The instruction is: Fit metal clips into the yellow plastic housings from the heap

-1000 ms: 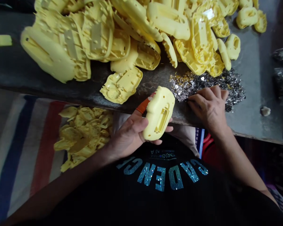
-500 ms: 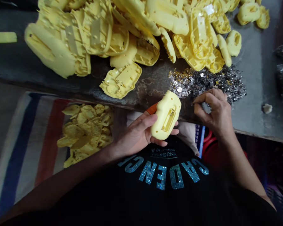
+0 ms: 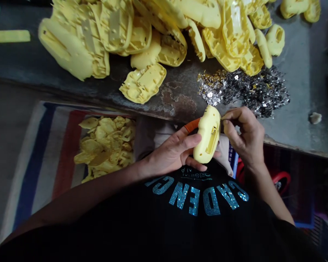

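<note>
My left hand (image 3: 177, 147), with an orange covering on one finger, is wrapped round a yellow plastic casing (image 3: 205, 142) that has a long slot in its face. The casing is held upright and tilted, just off the table's near edge. Right beside it, my right hand (image 3: 244, 134) pinches a small dark piece at thumb and forefinger, too small to name surely; it looks like the metal bits nearby. Those fingertips are close to the casing's right edge; whether they touch it I cannot tell. Beyond lies a heap of small shiny metal pieces (image 3: 265, 91).
A large pile of yellow casing shells (image 3: 117, 29) covers the back of the dark table (image 3: 295, 120). One shell (image 3: 143, 83) lies apart near the front edge. More yellow parts (image 3: 106, 145) fill a striped sack (image 3: 61, 145) below left. A small whitish lump (image 3: 315, 118) sits at right.
My right hand has come away from the metal heap, moving in towards the casing. My left hand has shifted the casing rightward and turned it more edge-on.
</note>
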A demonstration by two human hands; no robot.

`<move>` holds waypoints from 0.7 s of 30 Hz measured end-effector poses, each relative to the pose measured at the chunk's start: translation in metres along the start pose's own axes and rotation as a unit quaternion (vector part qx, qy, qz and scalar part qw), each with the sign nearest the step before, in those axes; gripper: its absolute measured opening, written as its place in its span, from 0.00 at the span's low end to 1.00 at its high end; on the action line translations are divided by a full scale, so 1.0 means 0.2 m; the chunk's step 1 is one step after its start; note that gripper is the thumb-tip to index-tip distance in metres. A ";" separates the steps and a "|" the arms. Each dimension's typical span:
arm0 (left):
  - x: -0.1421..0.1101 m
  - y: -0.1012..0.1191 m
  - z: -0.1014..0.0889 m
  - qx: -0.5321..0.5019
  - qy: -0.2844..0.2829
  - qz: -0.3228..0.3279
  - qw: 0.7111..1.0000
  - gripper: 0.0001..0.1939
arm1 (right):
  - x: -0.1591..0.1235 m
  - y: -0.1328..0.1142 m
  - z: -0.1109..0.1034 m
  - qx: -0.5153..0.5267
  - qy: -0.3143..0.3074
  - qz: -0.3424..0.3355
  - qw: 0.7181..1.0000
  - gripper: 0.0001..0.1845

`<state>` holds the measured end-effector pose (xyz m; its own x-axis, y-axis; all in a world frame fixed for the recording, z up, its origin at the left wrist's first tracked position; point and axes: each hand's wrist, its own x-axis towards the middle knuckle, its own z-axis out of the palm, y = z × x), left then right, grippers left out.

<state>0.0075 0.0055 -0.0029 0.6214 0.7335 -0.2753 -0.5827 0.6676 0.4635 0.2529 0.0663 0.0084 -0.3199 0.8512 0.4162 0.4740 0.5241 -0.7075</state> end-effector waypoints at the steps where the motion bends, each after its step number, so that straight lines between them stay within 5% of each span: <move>1: 0.00 0.00 0.00 -0.006 -0.003 -0.004 1.000 0.46 | -0.01 0.00 0.00 0.033 0.003 0.018 0.999 0.04; 6: -0.01 0.00 -0.02 -0.036 -0.025 -0.027 0.999 0.53 | -0.02 -0.06 -0.07 0.131 -0.018 0.079 0.988 0.04; 13: 0.00 -0.01 0.00 -0.040 -0.040 -0.058 0.997 0.50 | 0.07 -0.18 -0.16 0.023 -0.112 -0.008 0.993 0.02; 21: 0.00 -0.01 0.01 -0.029 -0.037 -0.054 0.997 0.50 | 0.06 -0.21 -0.16 -0.073 -0.124 -0.012 0.989 0.05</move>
<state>0.0106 0.0038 -0.0017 0.7179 0.6471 -0.2565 -0.5385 0.7498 0.3846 0.2553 0.0551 0.0621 -0.5156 0.8147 0.2653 0.5722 0.5579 -0.6011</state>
